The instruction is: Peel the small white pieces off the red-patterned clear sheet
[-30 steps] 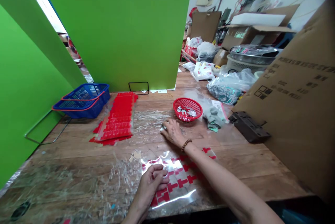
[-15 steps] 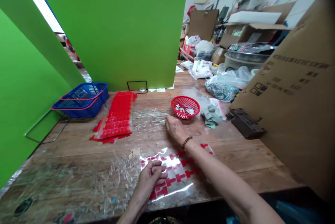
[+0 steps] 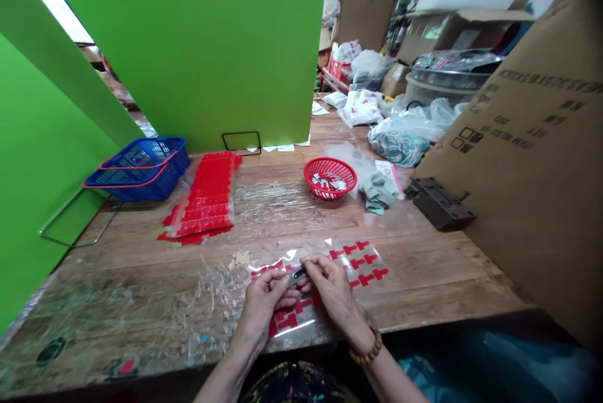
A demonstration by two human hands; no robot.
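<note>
A clear plastic sheet [image 3: 362, 258] with several red T-shaped stickers lies at the near edge of the wooden table [image 3: 438, 277]. My left hand [image 3: 264, 306] and my right hand [image 3: 332, 293] meet over it. Both pinch a small grey piece [image 3: 298, 275] between their fingertips, just above the sheet. A red round basket [image 3: 330, 177] with small white and red pieces stands farther back, right of centre. A stack of red sticker sheets [image 3: 205, 202] lies to the left.
A blue basket [image 3: 139, 167] stands at the far left by the green panels [image 3: 207, 45]. A dark metal block [image 3: 438, 202] and a big cardboard sheet [image 3: 527, 158] are on the right. Plastic bags [image 3: 405, 139] and boxes crowd the back right.
My right hand has drawn back from beside the red basket to the near edge, bringing the small grey piece. It now meets my left hand over the sticker sheet.
</note>
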